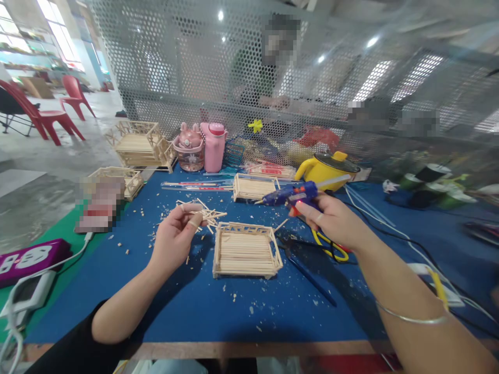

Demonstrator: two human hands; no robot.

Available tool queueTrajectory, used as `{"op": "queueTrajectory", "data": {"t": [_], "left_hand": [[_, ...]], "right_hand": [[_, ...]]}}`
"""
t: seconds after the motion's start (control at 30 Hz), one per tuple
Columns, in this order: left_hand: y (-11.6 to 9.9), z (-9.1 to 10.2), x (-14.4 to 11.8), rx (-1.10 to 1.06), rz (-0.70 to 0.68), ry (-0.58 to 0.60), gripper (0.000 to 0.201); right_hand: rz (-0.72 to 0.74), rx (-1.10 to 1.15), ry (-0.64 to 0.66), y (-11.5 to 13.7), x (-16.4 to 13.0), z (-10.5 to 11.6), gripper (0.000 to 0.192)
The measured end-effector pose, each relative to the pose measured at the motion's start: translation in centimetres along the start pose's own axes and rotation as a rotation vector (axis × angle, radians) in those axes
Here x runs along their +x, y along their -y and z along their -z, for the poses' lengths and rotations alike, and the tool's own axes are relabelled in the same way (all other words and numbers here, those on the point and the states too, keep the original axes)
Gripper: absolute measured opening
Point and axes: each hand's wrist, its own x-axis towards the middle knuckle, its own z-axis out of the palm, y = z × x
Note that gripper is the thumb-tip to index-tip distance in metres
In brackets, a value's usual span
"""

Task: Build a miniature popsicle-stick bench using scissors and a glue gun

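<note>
My right hand (331,215) grips a blue glue gun (290,194) with a clear glue stick in its back, its nozzle pointing left over the table. My left hand (177,231) is closed, thumb against fingers, at a small heap of thin wooden sticks (210,215); whether a stick is between the fingertips I cannot make out. Between my hands a small wooden-stick frame (245,253) with a slatted base and low railings rests on the blue mat (187,311). Dark-blue-handled pliers (307,278) and yellow-handled scissors (331,252) lie to its right.
More stick structures (253,186) stand behind and at the far left. A pink bottle (214,148), a pink basket (189,153) and a yellow pot (327,171) line the back. A phone (102,205) and cables sit at left. Behind the perforated screen (187,67) a person is visible.
</note>
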Motion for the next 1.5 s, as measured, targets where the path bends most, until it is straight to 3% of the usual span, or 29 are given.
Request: {"op": "queueTrajectory", "data": {"t": [0.17, 0.33, 0.53, 0.7, 0.8, 0.87, 0.9, 0.97, 1.07, 1.27, 1.4, 1.5], "left_hand": [[0.4, -0.2, 0.0, 0.005, -0.003, -0.002, 0.027], [0.7, -0.1, 0.2, 0.067, -0.003, 0.009, 0.030], [0.8, -0.4, -0.2, 0.139, -0.012, 0.070, 0.029], [0.6, -1.1, -0.2, 0.227, -0.068, 0.080, 0.026], [0.1, -1.5, 0.6, 0.305, -0.126, 0.097, 0.028], [-0.5, -1.9, 1.2, 0.380, -0.191, 0.147, 0.028], [-0.9, -2.1, 1.4, 0.418, -0.231, 0.177, 0.027], [-1.4, -2.7, 1.8, 0.476, -0.318, 0.227, 0.024], [-1.6, -3.6, 2.0, 0.508, -0.403, 0.262, 0.022], [-0.9, -4.8, 1.7, 0.432, -0.366, 0.297, 0.024], [-0.7, -4.9, 1.5, 0.361, -0.256, 0.292, 0.025], [-0.3, -4.7, 1.7, 0.232, -0.139, 0.282, 0.037]], "right_hand": [[-0.108, 0.119, -0.119, -2.6, 5.5, -1.8, 0.025], [-0.126, -0.351, -0.114, -3.9, 10.9, -4.4, 0.036], [-0.237, -0.552, -0.142, -4.2, 11.8, -6.0, 0.056], [-0.282, -0.601, -0.129, -3.4, 12.0, -5.9, 0.054], [-0.287, -0.622, -0.180, -1.7, 11.0, -5.3, 0.052], [-0.184, -0.615, -0.275, -0.2, 9.2, -4.9, 0.048], [-0.037, -0.581, -0.357, 0.5, 7.9, -4.7, 0.042], [0.339, -0.408, -0.321, 1.6, 5.0, -4.7, 0.032], [0.598, -0.212, -0.265, 1.8, 1.3, -5.2, 0.020], [0.597, -0.069, -0.279, -0.2, -0.3, -6.8, 0.012], [0.578, -0.045, -0.261, -0.6, -0.1, -7.1, 0.009], [0.557, -0.044, -0.264, -0.6, -0.1, -7.2, 0.008]]}}
